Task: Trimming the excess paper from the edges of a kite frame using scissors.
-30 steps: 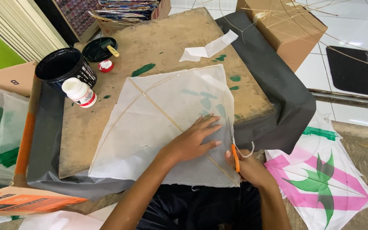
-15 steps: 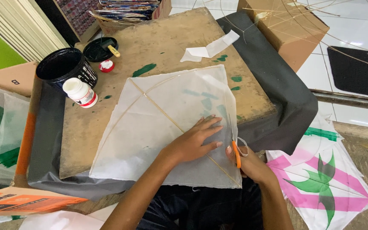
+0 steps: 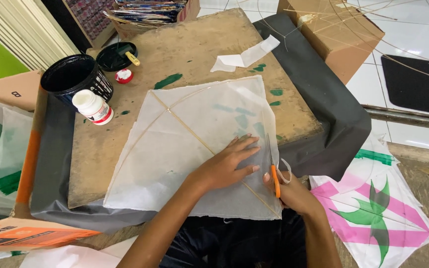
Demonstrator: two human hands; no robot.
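Note:
A white translucent paper kite (image 3: pixel 184 149) with thin bamboo sticks lies flat on a worn wooden board (image 3: pixel 184 54). My left hand (image 3: pixel 227 166) presses flat on the kite's lower right part, fingers spread. My right hand (image 3: pixel 294 193) holds orange-handled scissors (image 3: pixel 273 168) at the kite's right edge, blades pointing away from me along the paper's border.
A black pot (image 3: pixel 73 79), its lid (image 3: pixel 116 55), a small red cap (image 3: pixel 123 75) and a white bottle (image 3: pixel 93 106) stand at the board's left. Paper scraps (image 3: pixel 244 55) lie at the back. A cardboard box (image 3: pixel 331 27) sits far right; a pink-and-green kite (image 3: pixel 373 213) lies on the floor.
The scissors have moved forward along the kite's right edge, and my right hand followed. My left hand stays pressed on the paper.

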